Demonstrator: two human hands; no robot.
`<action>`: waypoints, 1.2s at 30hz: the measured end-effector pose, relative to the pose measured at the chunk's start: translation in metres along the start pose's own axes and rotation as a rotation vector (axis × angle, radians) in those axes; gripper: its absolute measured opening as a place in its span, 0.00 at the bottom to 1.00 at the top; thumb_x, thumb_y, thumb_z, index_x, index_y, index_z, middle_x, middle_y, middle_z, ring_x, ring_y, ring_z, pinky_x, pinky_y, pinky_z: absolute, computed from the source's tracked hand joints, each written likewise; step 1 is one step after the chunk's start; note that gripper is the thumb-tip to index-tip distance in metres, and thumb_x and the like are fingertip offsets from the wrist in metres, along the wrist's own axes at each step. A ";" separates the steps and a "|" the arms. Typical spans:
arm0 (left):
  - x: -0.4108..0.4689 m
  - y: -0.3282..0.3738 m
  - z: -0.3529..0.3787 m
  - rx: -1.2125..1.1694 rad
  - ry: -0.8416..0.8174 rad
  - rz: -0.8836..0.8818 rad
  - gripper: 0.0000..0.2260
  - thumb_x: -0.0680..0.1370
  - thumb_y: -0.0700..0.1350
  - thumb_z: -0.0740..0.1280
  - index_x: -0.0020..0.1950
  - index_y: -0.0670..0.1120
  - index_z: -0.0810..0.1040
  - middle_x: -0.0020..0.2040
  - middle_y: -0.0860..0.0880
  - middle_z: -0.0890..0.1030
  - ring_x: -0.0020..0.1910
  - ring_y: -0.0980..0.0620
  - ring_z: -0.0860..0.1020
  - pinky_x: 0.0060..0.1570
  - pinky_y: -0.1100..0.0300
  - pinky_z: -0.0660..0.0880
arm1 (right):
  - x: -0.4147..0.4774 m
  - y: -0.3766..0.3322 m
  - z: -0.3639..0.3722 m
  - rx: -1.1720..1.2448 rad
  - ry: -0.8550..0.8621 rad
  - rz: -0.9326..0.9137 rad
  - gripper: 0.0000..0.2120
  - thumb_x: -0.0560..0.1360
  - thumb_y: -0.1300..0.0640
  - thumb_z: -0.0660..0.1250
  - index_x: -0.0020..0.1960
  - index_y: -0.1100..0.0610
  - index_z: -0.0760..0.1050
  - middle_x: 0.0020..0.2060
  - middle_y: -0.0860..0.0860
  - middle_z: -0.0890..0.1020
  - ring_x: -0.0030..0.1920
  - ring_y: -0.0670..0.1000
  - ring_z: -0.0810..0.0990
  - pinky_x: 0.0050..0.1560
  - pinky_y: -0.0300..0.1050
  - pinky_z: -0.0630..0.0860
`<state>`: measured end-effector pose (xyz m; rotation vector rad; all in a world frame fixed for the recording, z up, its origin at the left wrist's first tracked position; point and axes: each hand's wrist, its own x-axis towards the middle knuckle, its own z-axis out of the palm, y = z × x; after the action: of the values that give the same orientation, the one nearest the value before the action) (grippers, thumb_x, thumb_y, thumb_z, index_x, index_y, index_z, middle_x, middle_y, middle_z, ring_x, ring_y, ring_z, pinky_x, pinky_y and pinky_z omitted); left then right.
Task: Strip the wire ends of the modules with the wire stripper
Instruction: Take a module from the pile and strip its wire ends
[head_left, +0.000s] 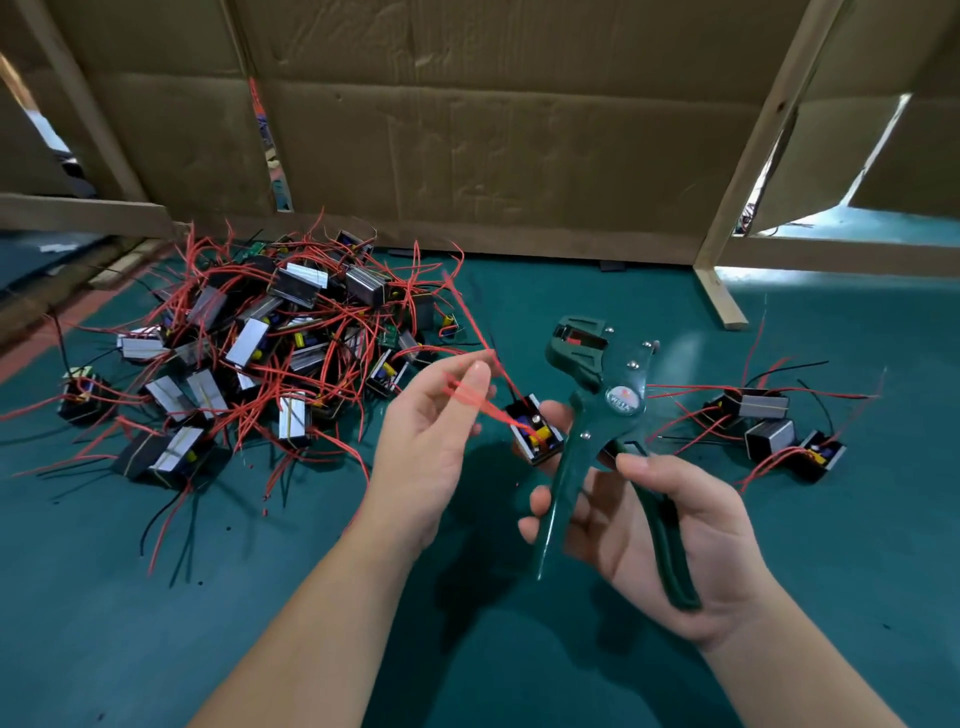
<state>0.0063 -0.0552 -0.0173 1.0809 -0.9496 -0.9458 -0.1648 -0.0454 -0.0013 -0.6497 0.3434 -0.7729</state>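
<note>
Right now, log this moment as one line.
left hand: pinches red wires of module | right hand: holds wire stripper, handles spread | wires not yet in jaws | module pile: to the left

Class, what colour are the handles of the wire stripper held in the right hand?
Dark green; the head view shows the wire stripper in the right hand.

This is looking like a small workshop where someone is making electric parts. A big pile of little modules with red wires is lying on a green work table. Cardboard sheets on wooden posts are standing around it like walls. A green wire stripper is being held above it.
</note>
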 end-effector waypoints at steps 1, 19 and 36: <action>-0.001 0.001 0.000 -0.029 0.006 0.040 0.08 0.75 0.52 0.68 0.47 0.49 0.82 0.50 0.51 0.84 0.48 0.56 0.80 0.45 0.63 0.74 | 0.000 0.002 0.001 -0.008 -0.015 0.009 0.37 0.58 0.58 0.78 0.66 0.63 0.73 0.44 0.63 0.77 0.42 0.61 0.81 0.48 0.59 0.78; -0.001 0.018 0.000 -0.476 0.143 -0.009 0.08 0.72 0.38 0.67 0.38 0.46 0.85 0.41 0.49 0.85 0.34 0.56 0.81 0.36 0.65 0.78 | 0.002 0.021 0.004 -0.143 -0.003 0.133 0.27 0.62 0.64 0.68 0.62 0.64 0.74 0.42 0.61 0.79 0.41 0.63 0.79 0.48 0.63 0.76; -0.016 0.021 -0.002 0.183 -0.186 0.071 0.11 0.73 0.34 0.70 0.35 0.47 0.85 0.31 0.49 0.83 0.33 0.58 0.79 0.38 0.68 0.75 | -0.005 0.000 0.004 -0.203 -0.048 -0.157 0.32 0.64 0.58 0.77 0.64 0.66 0.72 0.50 0.66 0.76 0.44 0.64 0.79 0.48 0.64 0.76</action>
<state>0.0065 -0.0358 0.0007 1.1175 -1.2397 -0.9258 -0.1664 -0.0398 0.0016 -0.8930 0.3325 -0.8772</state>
